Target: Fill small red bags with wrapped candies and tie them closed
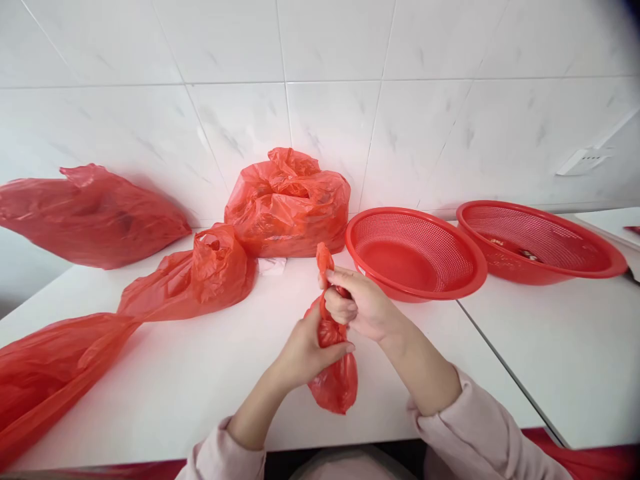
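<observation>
A small twisted red plastic bag [334, 381] hangs between both hands over the front of the white counter [190, 373]. My left hand [310, 350] is closed round the bag's middle, thumb pressed across it. My right hand [357, 303] is closed on the bag's upper part, and the bag's tip sticks up above the fingers. The bag's bottom bulges below my left hand.
Several red plastic bags lie on the counter: a full one [287, 203] against the tiled wall, a flat one [200, 273] in front of it, one at the far left [90, 213], one at the front left [50, 373]. Two red colander baskets [415, 250] [540, 240] stand at the right.
</observation>
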Motion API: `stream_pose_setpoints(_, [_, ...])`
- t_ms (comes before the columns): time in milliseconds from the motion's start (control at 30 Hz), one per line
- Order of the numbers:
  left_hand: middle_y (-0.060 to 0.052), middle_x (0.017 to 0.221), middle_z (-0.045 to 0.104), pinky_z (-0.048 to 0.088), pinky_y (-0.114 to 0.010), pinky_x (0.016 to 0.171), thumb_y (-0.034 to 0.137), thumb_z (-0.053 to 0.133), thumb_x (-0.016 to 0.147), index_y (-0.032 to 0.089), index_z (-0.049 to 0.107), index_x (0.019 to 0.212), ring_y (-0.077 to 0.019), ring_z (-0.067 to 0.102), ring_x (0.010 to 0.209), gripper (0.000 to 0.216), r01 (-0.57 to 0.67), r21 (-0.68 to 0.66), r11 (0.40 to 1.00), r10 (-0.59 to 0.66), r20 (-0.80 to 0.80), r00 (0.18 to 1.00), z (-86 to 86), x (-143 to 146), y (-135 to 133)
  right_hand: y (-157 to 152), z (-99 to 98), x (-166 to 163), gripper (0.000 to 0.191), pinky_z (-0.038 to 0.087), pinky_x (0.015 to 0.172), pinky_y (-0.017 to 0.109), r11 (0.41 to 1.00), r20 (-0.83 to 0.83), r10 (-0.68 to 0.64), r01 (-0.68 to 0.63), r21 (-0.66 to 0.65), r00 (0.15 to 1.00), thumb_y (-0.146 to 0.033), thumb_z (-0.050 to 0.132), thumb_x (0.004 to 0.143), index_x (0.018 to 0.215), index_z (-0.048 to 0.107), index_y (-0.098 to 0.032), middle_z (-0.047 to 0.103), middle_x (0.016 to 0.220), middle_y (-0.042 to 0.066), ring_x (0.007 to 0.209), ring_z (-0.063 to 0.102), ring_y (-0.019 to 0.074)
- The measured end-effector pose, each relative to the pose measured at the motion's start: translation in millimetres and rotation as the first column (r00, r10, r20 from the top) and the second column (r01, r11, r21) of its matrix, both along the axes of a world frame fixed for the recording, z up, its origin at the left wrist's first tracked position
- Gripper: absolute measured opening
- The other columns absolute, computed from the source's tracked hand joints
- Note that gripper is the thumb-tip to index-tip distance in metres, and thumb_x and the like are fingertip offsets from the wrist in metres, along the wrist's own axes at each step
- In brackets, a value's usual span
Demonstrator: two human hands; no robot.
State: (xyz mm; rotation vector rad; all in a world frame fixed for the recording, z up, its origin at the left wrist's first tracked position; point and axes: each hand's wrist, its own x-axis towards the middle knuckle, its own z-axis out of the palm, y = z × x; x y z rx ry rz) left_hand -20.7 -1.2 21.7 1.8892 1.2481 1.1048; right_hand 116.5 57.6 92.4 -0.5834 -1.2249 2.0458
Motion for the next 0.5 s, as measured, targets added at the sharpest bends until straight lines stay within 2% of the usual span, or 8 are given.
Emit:
stream_pose_setpoints(33, [-0.003, 0.087, 0.064, 0.050, -0.032, 0.066, 0.023, 0.059, 0.081, 0.022, 0.054, 0.105, -0.0187, 0.061, 0.074, 0.024, -0.027, -0.013, 1.000, 0.025, -0.130, 0.991, -4.5, 1, -1, 2, 3.8, 3, 0.020, 0.011, 0.039, 0.020, 0.999, -0.034, -0.014, 0.012, -0.047, 0.999, -0.033, 0.049, 0.089, 0.074, 0.048, -0.021, 0.024, 0.039, -0.012, 0.039, 0.010, 0.0056])
stream_pose_setpoints(67, [-0.002, 0.079, 0.061, 0.049, -0.033, 0.065, 0.018, 0.055, 0.080, 0.021, 0.054, 0.090, -0.0181, 0.058, 0.069, 0.010, -0.052, -0.006, 0.999, 0.049, -0.211, 0.976, -7.4, 2, -2, 3, 7.8, 6, 0.019, 0.011, 0.038, 0.020, 0.997, -0.062, -0.025, 0.020, -0.076, 0.998, -0.031, 0.049, 0.089, 0.072, 0.047, -0.021, 0.023, 0.039, -0.012, 0.038, 0.010, 0.0055])
stream_pose_setpoints(133, [-0.001, 0.074, 0.056, 0.047, -0.036, 0.067, 0.014, 0.052, 0.077, 0.022, 0.049, 0.077, -0.0188, 0.053, 0.067, 0.009, -0.089, 0.032, 0.996, 0.094, -0.255, 0.962, -9.1, 0, -3, 4, 16.1, 13, 0.018, 0.012, 0.038, 0.019, 0.995, -0.101, -0.045, 0.035, -0.096, 0.994, -0.027, 0.047, 0.088, 0.071, 0.046, -0.021, 0.020, 0.040, -0.012, 0.039, 0.009, 0.0055])
stream_pose_setpoints(233, [-0.001, 0.075, 0.054, 0.046, -0.042, 0.077, 0.011, 0.053, 0.073, 0.022, 0.048, 0.076, -0.0217, 0.052, 0.074, 0.013, -0.119, 0.100, 0.988, 0.143, -0.295, 0.945, -9.6, -6, -1, 1, 26.1, 18, 0.018, 0.013, 0.038, 0.018, 0.996, -0.130, -0.044, 0.034, -0.080, 0.991, -0.025, 0.046, 0.089, 0.072, 0.047, -0.021, 0.019, 0.042, -0.011, 0.039, 0.009, 0.0056])
stream_pose_setpoints(367, [-0.002, 0.079, 0.057, 0.044, -0.047, 0.086, 0.008, 0.055, 0.070, 0.023, 0.052, 0.082, -0.0250, 0.054, 0.083, 0.019, -0.167, 0.144, 0.975, 0.203, -0.291, 0.935, -19.4, -8, 0, -2, 31.8, 18, 0.019, 0.014, 0.038, 0.018, 0.997, -0.126, -0.053, 0.045, -0.065, 0.991, -0.024, 0.045, 0.090, 0.072, 0.047, -0.021, 0.021, 0.043, -0.011, 0.040, 0.010, 0.0057])
stream_pose_setpoints(433, [-0.002, 0.079, 0.058, 0.044, -0.050, 0.087, 0.013, 0.060, 0.072, 0.022, 0.054, 0.086, -0.0261, 0.055, 0.084, 0.017, -0.207, 0.136, 0.969, 0.238, -0.281, 0.930, -22.8, -7, -3, -4, 31.6, 17, 0.018, 0.014, 0.038, 0.018, 0.998, -0.113, -0.053, 0.048, -0.048, 0.992, -0.022, 0.044, 0.090, 0.073, 0.047, -0.021, 0.023, 0.042, -0.011, 0.040, 0.012, 0.0058])
stream_pose_setpoints(500, [-0.005, 0.091, 0.061, 0.046, -0.049, 0.088, 0.023, 0.067, 0.075, 0.021, 0.057, 0.102, -0.0269, 0.057, 0.090, 0.029, -0.186, 0.087, 0.979, 0.202, -0.234, 0.951, -19.9, -7, -6, -7, 30.0, 14, 0.018, 0.014, 0.039, 0.018, 1.000, -0.095, -0.023, 0.022, -0.012, 0.995, -0.023, 0.043, 0.091, 0.074, 0.048, -0.021, 0.026, 0.042, -0.010, 0.040, 0.013, 0.0059])
